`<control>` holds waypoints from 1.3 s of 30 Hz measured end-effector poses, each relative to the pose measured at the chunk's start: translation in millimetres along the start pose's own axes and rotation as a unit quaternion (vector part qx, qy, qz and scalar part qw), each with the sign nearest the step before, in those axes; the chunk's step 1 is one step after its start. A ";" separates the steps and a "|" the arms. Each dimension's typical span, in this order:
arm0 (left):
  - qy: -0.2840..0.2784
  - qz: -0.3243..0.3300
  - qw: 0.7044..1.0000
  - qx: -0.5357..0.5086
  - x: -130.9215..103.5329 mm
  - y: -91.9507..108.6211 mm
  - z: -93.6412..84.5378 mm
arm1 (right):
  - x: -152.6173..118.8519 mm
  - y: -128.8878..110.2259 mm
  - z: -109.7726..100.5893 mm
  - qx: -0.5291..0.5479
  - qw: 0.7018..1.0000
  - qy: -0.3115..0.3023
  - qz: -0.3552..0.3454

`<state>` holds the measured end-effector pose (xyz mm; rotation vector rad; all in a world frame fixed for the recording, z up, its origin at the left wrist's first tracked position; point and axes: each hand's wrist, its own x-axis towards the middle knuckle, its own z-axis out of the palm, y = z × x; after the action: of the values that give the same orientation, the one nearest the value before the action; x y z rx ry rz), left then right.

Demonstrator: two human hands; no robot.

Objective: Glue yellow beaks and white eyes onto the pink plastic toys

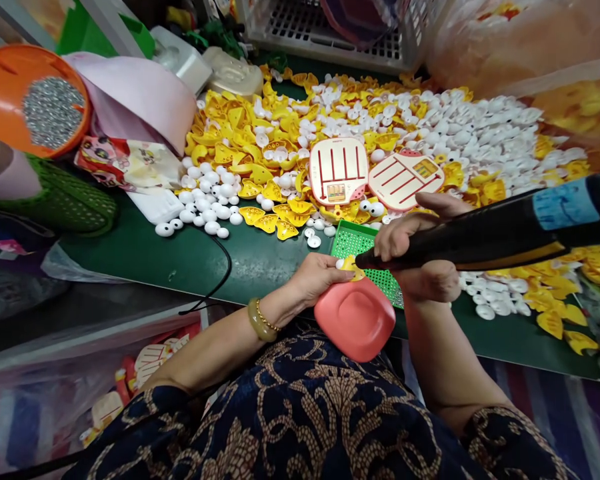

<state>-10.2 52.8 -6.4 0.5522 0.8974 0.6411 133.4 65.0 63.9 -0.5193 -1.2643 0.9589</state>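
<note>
My left hand (316,279) pinches a yellow plastic piece (353,268) with a white bead-like part on it. Below the fingers hangs a coral-red rounded plastic panel (355,319), which appears joined to the yellow piece. In my right hand (420,250) is a black electric screwdriver (485,230), its fingers wrapped round the body and its tip touching or very near the yellow piece. Under the tip lies a green perforated tray (357,237), partly hidden by my hands. Two cream panels with red slots (339,170) rest just beyond it.
Loose yellow pieces (235,143) and white half-shells (495,127) cover the back of the green table (155,257). White eye-like balls (213,193) lie at left. An orange container (3,93) holds many small screws (53,112). A black cable (229,270) crosses the table's front edge.
</note>
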 end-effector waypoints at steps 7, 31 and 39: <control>0.007 0.013 0.999 0.047 -2.3 0.9 0.3 | -2.4 8.3 6.2 -0.010 0.997 0.071 0.006; 0.259 0.113 0.952 0.115 -116.4 88.4 -116.1 | -7.5 30.8 -99.2 -0.502 0.851 0.156 -0.007; 0.241 -0.263 0.868 0.347 -246.1 21.4 -252.8 | 25.3 51.2 -154.4 -0.630 0.746 0.173 0.129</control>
<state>-343.4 -64.0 9.3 0.7543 1.7038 -0.0862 264.2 139.2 -3.1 -1.8763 -1.3706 0.0268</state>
